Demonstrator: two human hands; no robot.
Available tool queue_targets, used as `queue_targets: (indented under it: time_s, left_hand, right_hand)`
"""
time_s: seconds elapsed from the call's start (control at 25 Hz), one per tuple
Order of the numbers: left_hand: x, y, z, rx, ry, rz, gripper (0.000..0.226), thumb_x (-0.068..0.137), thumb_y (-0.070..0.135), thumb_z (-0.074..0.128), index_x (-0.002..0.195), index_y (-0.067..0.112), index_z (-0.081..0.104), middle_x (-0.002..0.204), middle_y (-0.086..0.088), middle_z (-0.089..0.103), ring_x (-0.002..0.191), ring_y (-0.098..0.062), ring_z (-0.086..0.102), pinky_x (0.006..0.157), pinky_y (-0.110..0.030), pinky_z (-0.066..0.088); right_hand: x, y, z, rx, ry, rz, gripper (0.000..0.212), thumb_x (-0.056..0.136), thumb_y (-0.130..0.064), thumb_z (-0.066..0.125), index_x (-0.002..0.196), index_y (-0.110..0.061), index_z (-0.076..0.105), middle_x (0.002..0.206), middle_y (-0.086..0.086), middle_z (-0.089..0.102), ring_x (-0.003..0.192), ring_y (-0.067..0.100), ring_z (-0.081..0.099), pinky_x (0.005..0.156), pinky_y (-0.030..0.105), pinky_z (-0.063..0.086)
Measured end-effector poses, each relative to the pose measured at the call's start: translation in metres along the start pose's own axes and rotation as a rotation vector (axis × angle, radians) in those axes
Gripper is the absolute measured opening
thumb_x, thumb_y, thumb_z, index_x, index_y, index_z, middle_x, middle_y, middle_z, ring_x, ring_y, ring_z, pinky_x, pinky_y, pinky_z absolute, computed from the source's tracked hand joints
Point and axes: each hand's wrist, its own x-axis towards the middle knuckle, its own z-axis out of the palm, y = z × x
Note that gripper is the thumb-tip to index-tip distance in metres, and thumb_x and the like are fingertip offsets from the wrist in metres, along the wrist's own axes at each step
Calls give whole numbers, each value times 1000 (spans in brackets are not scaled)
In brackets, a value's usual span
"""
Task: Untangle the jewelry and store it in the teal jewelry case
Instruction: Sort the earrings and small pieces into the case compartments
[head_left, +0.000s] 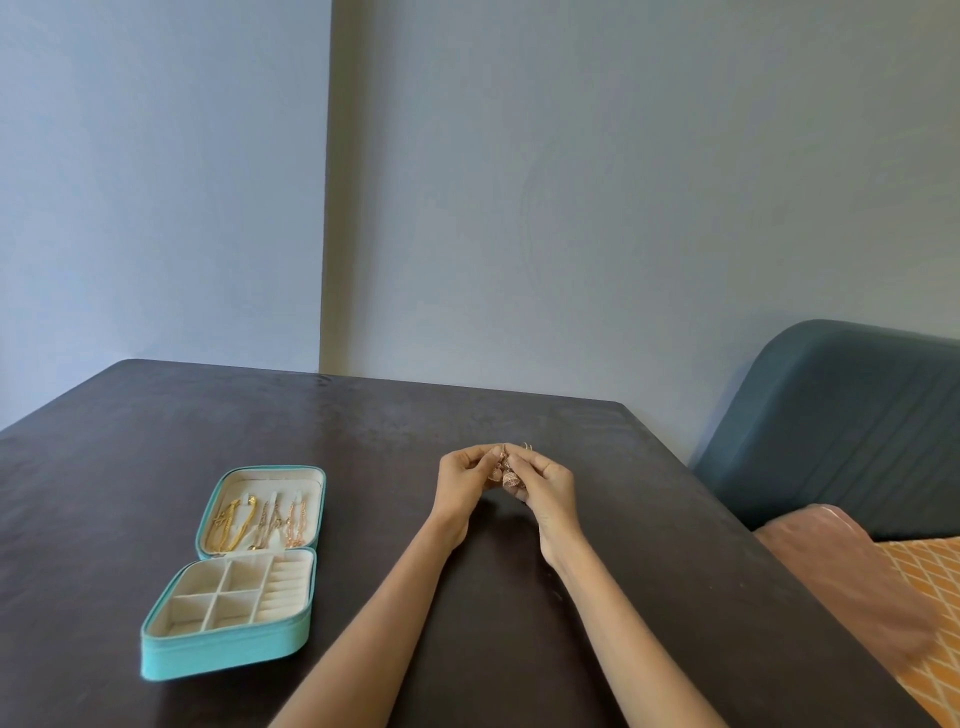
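Note:
The teal jewelry case (223, 652) lies open on the dark table at the left. Gold and rose chains (260, 522) hang in its lid, and its cream compartments look empty. To the right of the case, my left hand (462, 480) and my right hand (548, 486) meet above the table. Both pinch a small clump of rose-gold jewelry (508, 470) between the fingertips. Most of the clump is hidden by the fingers.
The dark table (363, 441) runs to a far edge near a blue-grey wall. A blue upholstered seat back (841, 415) stands at the right. A pink cushion (852, 571) and orange patterned fabric (935, 597) lie beside the table's right edge.

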Motion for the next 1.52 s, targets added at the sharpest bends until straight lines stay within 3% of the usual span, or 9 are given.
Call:
queue_targets:
  time_s: [0.2, 0.36, 0.48, 0.72, 0.96, 1.08, 1.24, 1.36, 1.52]
  left_hand:
    - [4, -5, -5, 21, -12, -9, 22, 95, 5, 50, 101, 4, 71, 89, -16, 72, 81, -23, 68, 77, -31, 57]
    - [4, -5, -3, -9, 70, 7, 13, 90, 0, 57, 97, 5, 66, 80, -13, 71, 72, -20, 68, 69, -24, 56]
    - [2, -3, -1, -66, 7, -17, 20, 94, 3, 50, 98, 6, 69, 82, -10, 73, 74, -17, 69, 68, -22, 56]
    - [0, -3, -1, -28, 3, -21, 14, 86, 5, 65, 98, 1, 71, 84, -14, 72, 72, -15, 66, 69, -22, 57]
    - [-17, 19, 8, -31, 53, -35, 7, 85, 2, 65, 85, 7, 70, 71, -7, 71, 63, -13, 64, 69, -25, 56]
    - [-27, 54, 10, -61, 85, -21, 8, 86, 2, 64, 84, 9, 68, 69, -6, 68, 59, -12, 61, 69, -25, 56]
    - [-58, 107, -12, 88, 62, 33, 8, 86, 3, 65, 85, 11, 68, 73, -8, 65, 61, -14, 58, 72, -25, 56]
    - [-90, 132, -46, 230, 44, 59, 9, 85, 4, 66, 83, 12, 68, 78, -8, 67, 63, -15, 63, 73, -26, 58]
    - [-133, 152, -99, 411, 130, 73, 8, 84, 4, 67, 82, 11, 70, 75, -8, 68, 61, -16, 63, 69, -26, 58]
  right_hand:
    - [1, -5, 5, -119, -12, -36, 10, 87, -12, 66, 97, -13, 69, 94, 9, 70, 78, 11, 68, 64, 18, 55]
    - [5, -11, 5, -99, -35, -13, 12, 86, -11, 67, 99, -13, 67, 87, 9, 66, 69, 8, 64, 58, 14, 51]
    - [6, -11, 1, -119, -3, -31, 20, 85, -12, 70, 105, -10, 68, 84, 4, 66, 64, 5, 62, 48, 9, 43]
    - [6, -9, -12, -436, -100, -202, 32, 87, -8, 64, 101, -37, 68, 100, -10, 67, 89, 7, 64, 76, 21, 52]
    - [-13, -46, -21, -244, -125, -127, 34, 90, 1, 52, 111, -22, 67, 103, -2, 70, 91, 6, 65, 72, 11, 50]
    - [-25, -71, -7, -67, -35, -147, 22, 91, -9, 58, 107, -19, 70, 100, -4, 72, 94, 9, 65, 80, 18, 50]
    - [-59, -100, 29, 121, 62, -164, 15, 89, -12, 64, 102, -15, 69, 84, 0, 69, 71, 6, 60, 73, 20, 49]
    - [-86, -110, 63, 107, 27, -171, 16, 88, -7, 64, 104, -8, 66, 78, -2, 65, 62, 2, 58, 66, 15, 49]
    - [-123, -107, 113, -64, -143, -145, 15, 87, -4, 62, 90, -18, 65, 78, -1, 65, 65, 10, 57, 63, 20, 49]
